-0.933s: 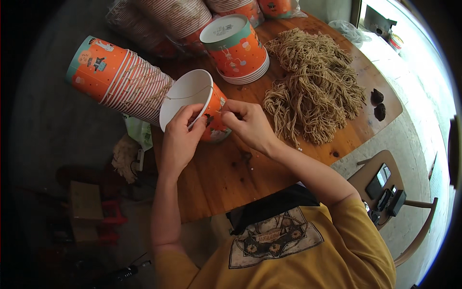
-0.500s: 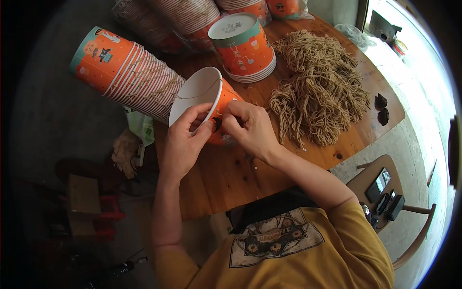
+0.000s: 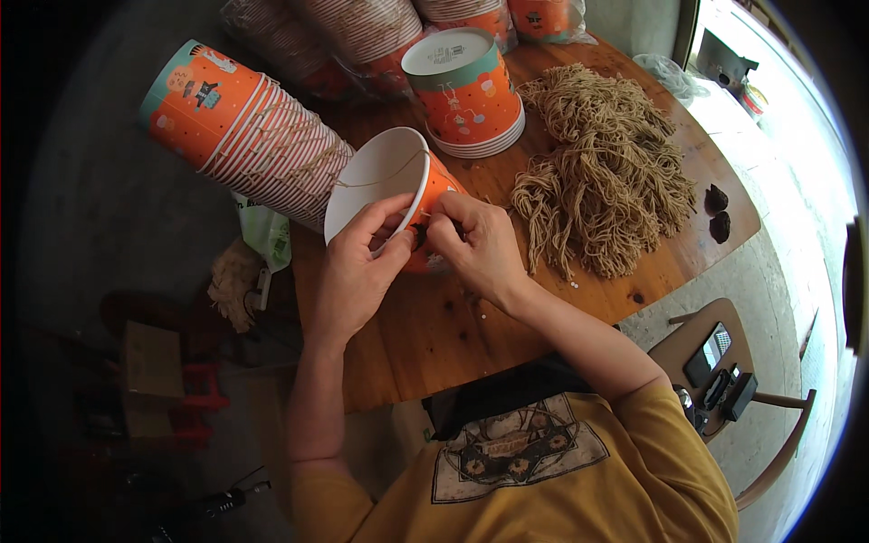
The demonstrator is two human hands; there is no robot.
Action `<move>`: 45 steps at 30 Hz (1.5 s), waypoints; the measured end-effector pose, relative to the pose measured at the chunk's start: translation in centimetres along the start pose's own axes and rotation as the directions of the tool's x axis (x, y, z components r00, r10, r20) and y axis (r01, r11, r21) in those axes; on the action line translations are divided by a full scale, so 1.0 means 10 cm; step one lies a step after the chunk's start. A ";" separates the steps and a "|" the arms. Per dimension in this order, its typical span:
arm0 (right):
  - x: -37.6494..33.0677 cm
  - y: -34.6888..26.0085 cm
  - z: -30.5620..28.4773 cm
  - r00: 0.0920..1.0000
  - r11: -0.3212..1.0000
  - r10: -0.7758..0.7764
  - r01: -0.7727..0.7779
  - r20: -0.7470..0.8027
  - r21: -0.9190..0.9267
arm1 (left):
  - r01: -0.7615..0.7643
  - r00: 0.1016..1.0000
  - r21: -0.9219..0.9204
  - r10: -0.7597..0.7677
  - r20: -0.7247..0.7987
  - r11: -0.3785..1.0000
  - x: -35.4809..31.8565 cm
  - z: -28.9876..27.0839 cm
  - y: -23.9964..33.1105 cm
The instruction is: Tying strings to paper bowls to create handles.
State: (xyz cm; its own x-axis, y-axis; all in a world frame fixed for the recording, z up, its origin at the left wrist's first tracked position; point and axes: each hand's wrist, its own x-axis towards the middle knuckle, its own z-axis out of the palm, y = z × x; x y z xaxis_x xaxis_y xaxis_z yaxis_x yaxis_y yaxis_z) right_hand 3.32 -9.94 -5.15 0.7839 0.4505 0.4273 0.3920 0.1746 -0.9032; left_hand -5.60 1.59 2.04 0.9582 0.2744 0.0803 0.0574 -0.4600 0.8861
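An orange paper bucket [image 3: 441,181] with a white inside lies tilted before me, its mouth turned to the left. A thin tan string [image 3: 380,184] runs across its mouth. My left hand [image 3: 367,262] grips the near rim, fingers inside and thumb on the outer wall. Against the outer wall, my right hand [image 3: 475,244] is closed in a pinch; a short pale bit of string shows at its fingertips, most of it hidden by the fingers. Just right of the hands lies a large heap of tan strings [image 3: 606,172].
Left of the bucket leans a long nested stack of orange buckets [image 3: 244,127] with strings over their rims. Behind stands a shorter upside-down stack [image 3: 462,95], with bagged buckets [image 3: 362,36] further back. Two dark pieces [image 3: 718,213] lie near the wooden table's [image 3: 407,362] right edge.
The whole view has shifted slightly. My hands stay at the bucket's rim, and the right fingertips have moved a little against its wall.
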 end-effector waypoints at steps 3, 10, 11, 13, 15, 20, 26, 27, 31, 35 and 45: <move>0.00 0.00 -0.01 1.000 1.000 0.009 -0.009 -0.002 -0.007 | -0.007 1.000 0.006 0.008 -0.013 1.000 0.01 0.02 -0.03; 0.00 -0.03 -0.04 1.000 0.998 -0.023 0.023 -0.014 -0.052 | -0.025 1.000 0.050 0.025 -0.003 0.998 0.01 0.05 -0.01; 0.00 -0.03 -0.05 1.000 0.998 -0.023 0.023 -0.015 -0.053 | -0.022 1.000 0.070 0.022 0.008 0.997 0.01 0.06 0.01; 0.00 -0.02 -0.06 1.000 0.998 -0.017 0.016 -0.014 -0.064 | -0.021 1.000 0.088 0.019 0.019 0.996 0.01 0.07 0.02; -0.01 0.04 -0.07 1.000 0.999 0.009 -0.009 -0.003 -0.042 | -0.050 0.996 0.024 0.049 0.070 0.998 0.04 0.08 -0.02; -0.03 0.14 -0.13 0.993 0.992 0.121 -0.121 0.011 0.038 | -0.070 0.989 0.098 0.056 0.137 0.993 0.22 0.11 -0.19; 0.04 0.15 -0.23 0.974 0.982 0.186 -0.184 0.126 -0.027 | -0.085 0.978 0.139 0.056 0.203 0.987 0.48 0.15 -0.28; 0.07 0.15 -0.27 0.975 0.984 0.181 -0.178 0.129 -0.033 | -0.103 0.977 0.173 0.066 0.204 0.979 0.51 0.15 -0.30; 0.18 0.10 -0.55 0.925 0.988 0.113 -0.066 0.362 -0.139 | -0.199 0.978 0.324 0.163 0.133 0.925 0.54 0.11 -0.23; 0.33 0.01 -0.84 0.865 0.977 0.130 -0.030 0.484 -0.209 | -0.083 0.997 0.180 0.083 0.010 0.980 0.57 0.03 -0.25; 0.84 -0.41 -0.88 0.791 0.967 0.046 0.118 0.610 -0.226 | 0.208 0.977 -0.565 -0.148 0.151 0.798 0.76 0.16 -0.23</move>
State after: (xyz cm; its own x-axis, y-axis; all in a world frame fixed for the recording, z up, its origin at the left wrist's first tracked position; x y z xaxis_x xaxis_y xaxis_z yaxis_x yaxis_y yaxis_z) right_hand 12.47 -14.55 2.51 0.3448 0.8982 0.2726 0.5806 0.0241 -0.8138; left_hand 2.03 3.38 -0.13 0.9703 0.2091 -0.1218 0.0872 0.1674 0.9820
